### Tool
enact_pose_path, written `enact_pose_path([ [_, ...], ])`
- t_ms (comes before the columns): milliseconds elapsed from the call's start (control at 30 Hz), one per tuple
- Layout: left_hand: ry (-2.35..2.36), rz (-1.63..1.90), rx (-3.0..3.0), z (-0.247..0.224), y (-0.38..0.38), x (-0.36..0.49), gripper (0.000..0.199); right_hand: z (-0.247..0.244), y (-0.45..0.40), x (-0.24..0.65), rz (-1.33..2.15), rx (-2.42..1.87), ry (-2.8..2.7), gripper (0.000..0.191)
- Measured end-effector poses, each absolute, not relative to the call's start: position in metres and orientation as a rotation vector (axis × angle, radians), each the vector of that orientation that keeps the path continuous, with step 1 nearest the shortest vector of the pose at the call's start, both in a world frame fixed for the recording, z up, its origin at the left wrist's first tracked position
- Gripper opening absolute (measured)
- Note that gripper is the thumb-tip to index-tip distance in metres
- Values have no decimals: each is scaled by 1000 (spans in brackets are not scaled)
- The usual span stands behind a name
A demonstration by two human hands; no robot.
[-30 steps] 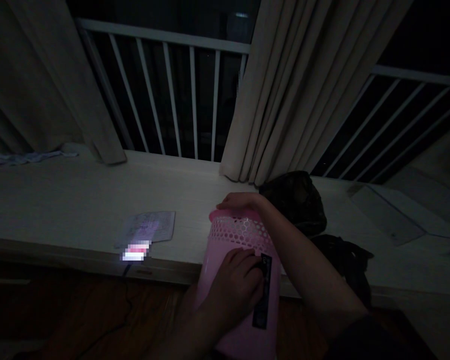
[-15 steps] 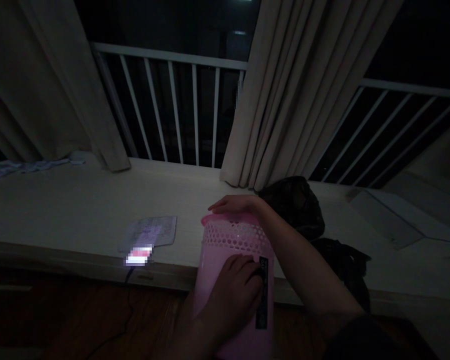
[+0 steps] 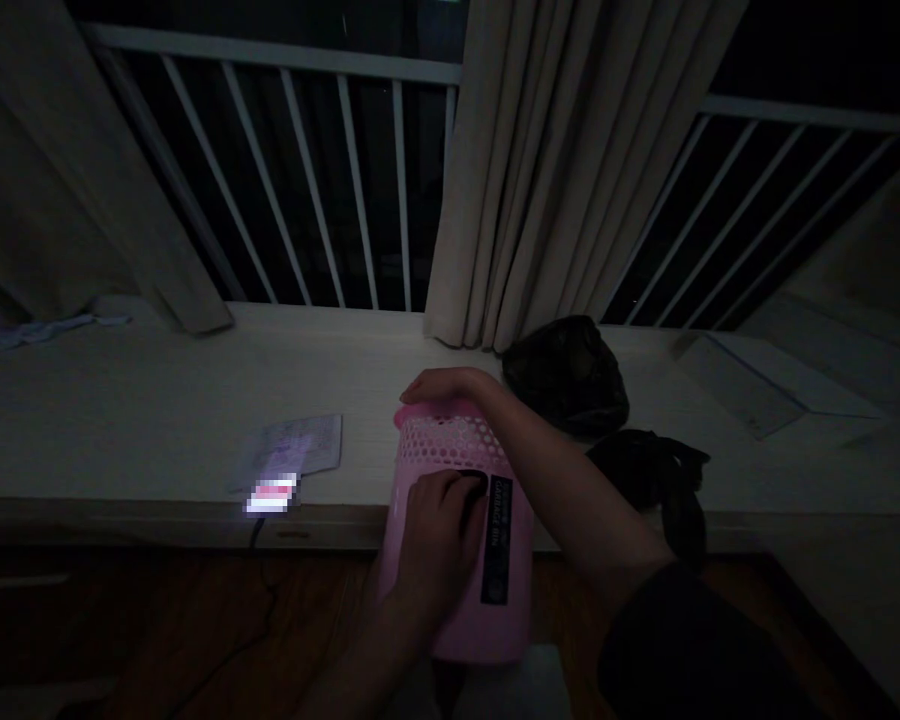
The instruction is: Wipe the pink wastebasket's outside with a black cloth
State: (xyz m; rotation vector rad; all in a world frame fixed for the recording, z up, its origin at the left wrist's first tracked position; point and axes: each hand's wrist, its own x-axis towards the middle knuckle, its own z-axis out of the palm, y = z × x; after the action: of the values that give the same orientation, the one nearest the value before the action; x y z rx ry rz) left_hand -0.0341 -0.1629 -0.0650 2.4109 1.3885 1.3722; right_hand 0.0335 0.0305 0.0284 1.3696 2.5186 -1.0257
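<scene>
A pink garbage bin point(image 3: 457, 625) leans in front of me, its perforated upper band and rim toward the window ledge. My right hand point(image 3: 442, 385) is closed over the far rim, the wrist bent and the forearm crossing the bin's right side. My left hand point(image 3: 439, 525) lies against the bin's near wall, fingers curled together. At its fingertips shows a thin black loop point(image 3: 476, 480), dim and partly hidden, beside the black label point(image 3: 497, 540) printed "GARBAGE BIN". The inside of the bin is not visible.
On the pale ledge point(image 3: 157, 400) are a black plastic bag point(image 3: 566, 375), a second black bag point(image 3: 652, 465), a paper sheet point(image 3: 300, 445) and a lit, blurred device point(image 3: 271, 492) with a cord. A white box point(image 3: 776, 385) stands right. Curtains point(image 3: 525, 170) and railings are behind.
The view has tipped downward, so the bin's base now shows. The bin sits slightly higher and further left in view, both hands still on it. My right fingers look more bent over the rim.
</scene>
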Motion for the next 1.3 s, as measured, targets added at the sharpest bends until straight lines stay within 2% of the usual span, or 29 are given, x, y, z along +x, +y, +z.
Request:
enact_pose_path([
  [133,1309,1262,2572,-63,-162,-36,12,28,31,26,-963,1382,2525,32],
  [267,1418,1338,2511,-59,-155,-41,10,21,39,21,-912,1385,2531,28],
  [400,1309,1233,2597,-59,-156,-41,9,15,45,16,-888,1405,2495,31],
  [533,1372,1303,2505,-60,-159,-39,11,15,46,15,-884,1407,2474,35],
  [833,1313,1215,2494,-60,-162,-35,13,16,47,23,-1024,1425,2422,37],
  [1000,1375,1368,2410,-63,-159,-42,13,18,44,29,-1121,1426,2399,34],
  [1300,1371,1362,2464,-65,-160,-46,10,20,44,29,-1134,1444,2391,33],
])
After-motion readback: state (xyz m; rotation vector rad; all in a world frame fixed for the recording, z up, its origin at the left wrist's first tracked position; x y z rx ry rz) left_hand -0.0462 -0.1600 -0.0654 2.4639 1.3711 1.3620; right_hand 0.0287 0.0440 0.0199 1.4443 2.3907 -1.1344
